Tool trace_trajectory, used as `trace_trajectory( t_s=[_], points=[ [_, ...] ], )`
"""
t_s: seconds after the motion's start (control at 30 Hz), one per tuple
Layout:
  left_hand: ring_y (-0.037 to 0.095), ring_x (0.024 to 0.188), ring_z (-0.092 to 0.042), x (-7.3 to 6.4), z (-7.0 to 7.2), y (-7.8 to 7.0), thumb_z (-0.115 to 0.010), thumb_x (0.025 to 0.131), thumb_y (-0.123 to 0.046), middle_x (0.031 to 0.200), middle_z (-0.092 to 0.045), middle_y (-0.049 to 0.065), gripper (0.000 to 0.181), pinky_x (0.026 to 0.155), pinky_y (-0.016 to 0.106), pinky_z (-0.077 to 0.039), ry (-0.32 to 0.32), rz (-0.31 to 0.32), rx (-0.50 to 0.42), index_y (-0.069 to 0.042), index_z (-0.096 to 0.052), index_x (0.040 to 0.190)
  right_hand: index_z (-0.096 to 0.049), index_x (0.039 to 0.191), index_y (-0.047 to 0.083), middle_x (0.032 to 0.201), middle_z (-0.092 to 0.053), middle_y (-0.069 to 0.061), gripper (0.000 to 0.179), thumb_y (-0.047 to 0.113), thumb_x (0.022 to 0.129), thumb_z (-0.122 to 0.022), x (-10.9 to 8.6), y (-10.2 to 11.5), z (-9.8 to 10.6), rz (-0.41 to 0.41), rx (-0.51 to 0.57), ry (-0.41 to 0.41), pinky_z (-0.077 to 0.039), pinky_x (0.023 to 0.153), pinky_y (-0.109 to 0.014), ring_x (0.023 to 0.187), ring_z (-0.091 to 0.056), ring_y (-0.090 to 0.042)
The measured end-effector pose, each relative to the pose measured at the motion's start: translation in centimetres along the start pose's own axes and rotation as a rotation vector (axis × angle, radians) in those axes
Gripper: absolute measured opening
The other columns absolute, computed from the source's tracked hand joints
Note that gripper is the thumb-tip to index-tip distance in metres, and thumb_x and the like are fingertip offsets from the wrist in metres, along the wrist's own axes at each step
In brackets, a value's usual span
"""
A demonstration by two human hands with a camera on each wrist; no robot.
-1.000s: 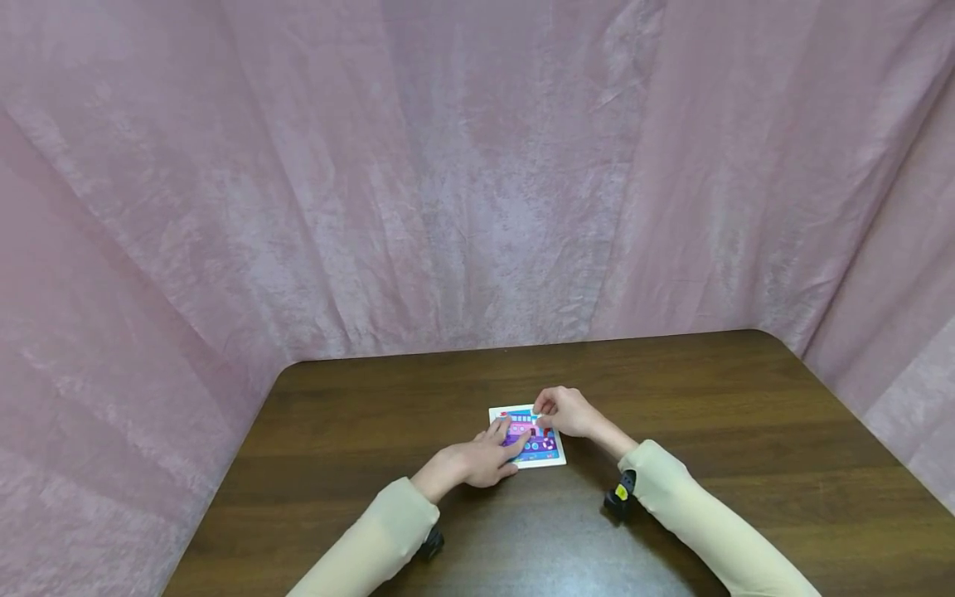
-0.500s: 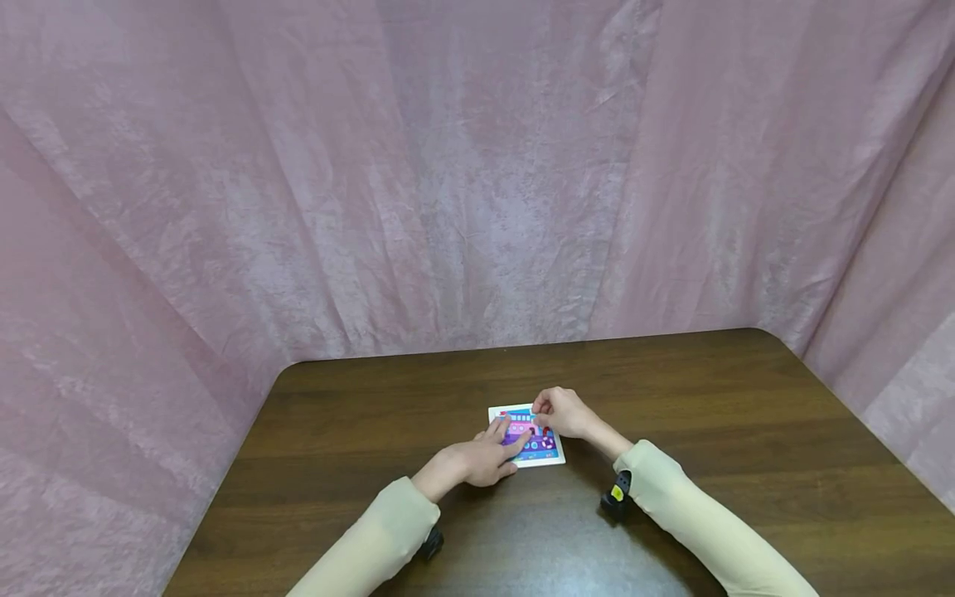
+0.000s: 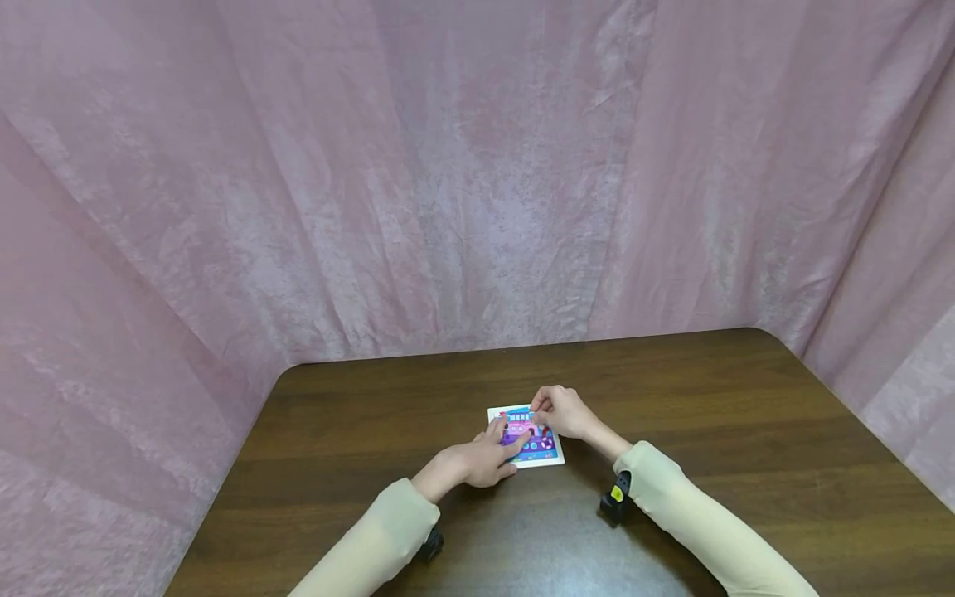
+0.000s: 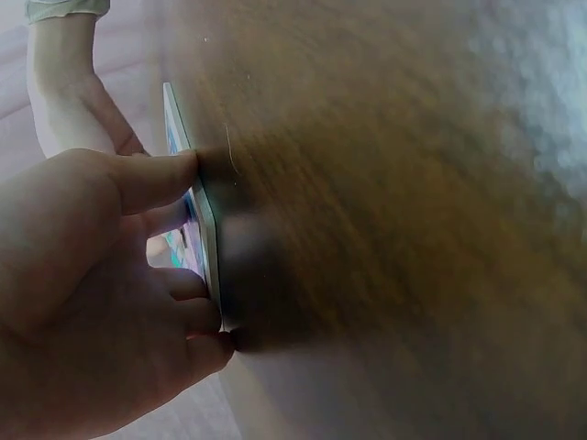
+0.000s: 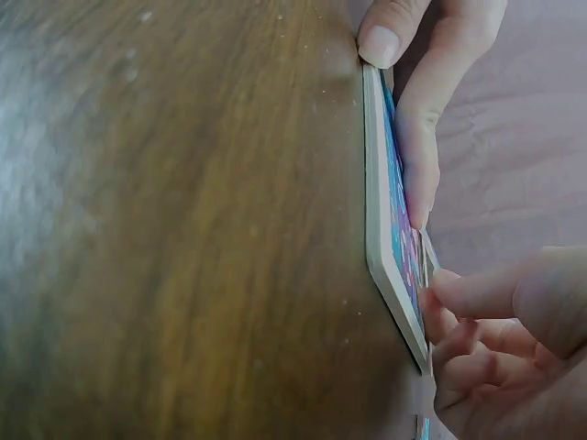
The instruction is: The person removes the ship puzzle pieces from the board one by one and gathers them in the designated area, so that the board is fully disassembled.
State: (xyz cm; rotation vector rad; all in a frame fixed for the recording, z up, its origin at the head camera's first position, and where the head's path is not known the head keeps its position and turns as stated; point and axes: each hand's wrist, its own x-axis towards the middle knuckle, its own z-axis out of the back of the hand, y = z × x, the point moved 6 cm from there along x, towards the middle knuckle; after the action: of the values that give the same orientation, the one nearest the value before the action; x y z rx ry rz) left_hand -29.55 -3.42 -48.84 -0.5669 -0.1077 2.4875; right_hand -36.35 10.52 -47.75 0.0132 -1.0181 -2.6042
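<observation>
A thin square board [image 3: 550,463] with a white border and a colourful blue, purple and pink picture lies flat on the table. Across its left part my left hand [image 3: 485,458] rests with fingers spread, its thumb at the near edge [image 4: 204,229]. My right hand [image 3: 564,413] is over the board's far right part, thumb and fingers drawn together. In the right wrist view, the right thumb and fingertip pinch a small thin flat piece [image 5: 429,253], tilted up from the picture. The piece's shape and print are mostly hidden by the fingers.
The brown wooden table [image 3: 373,406] extends around the board on all sides. Behind it hangs a pink velvety curtain [image 3: 477,182], also along the left and right. A small black wrist device [image 3: 615,497] sits under the right cuff.
My right hand has shifted very slightly to the left over the board, fingers still drawn together. The left hand stays in place on the board.
</observation>
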Motion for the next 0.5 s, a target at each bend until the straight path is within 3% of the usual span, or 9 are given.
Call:
trace_trajectory(
  t_s=[0.23,0.5],
  points=[
    [0.031,0.151,-0.009,0.2,0.0,0.0,-0.043,0.103,-0.034,0.161,-0.009,0.022,0.057,0.119,0.044,-0.025,0.001,-0.008,0.022,-0.027,-0.021,0.155,-0.069,0.080,0.004,0.069,-0.070,-0.004,0.005,0.006,0.081,-0.073,0.1,-0.9,-0.1,-0.077,0.141,-0.009,-0.045,0.058,-0.022,0.061,-0.059,-0.008],
    [0.029,0.151,-0.009,0.1,0.0,-0.2,-0.042,0.103,-0.034,0.162,-0.008,0.020,0.057,0.120,0.043,-0.024,0.023,0.015,0.014,-0.028,-0.019,0.155,-0.070,0.079,0.007,0.067,-0.069,0.000,0.004,0.009,0.080,-0.074,0.2,-1.1,0.1,-0.123,0.165,-0.044,-0.045,0.060,-0.022,0.061,-0.059,-0.007]
  ],
)
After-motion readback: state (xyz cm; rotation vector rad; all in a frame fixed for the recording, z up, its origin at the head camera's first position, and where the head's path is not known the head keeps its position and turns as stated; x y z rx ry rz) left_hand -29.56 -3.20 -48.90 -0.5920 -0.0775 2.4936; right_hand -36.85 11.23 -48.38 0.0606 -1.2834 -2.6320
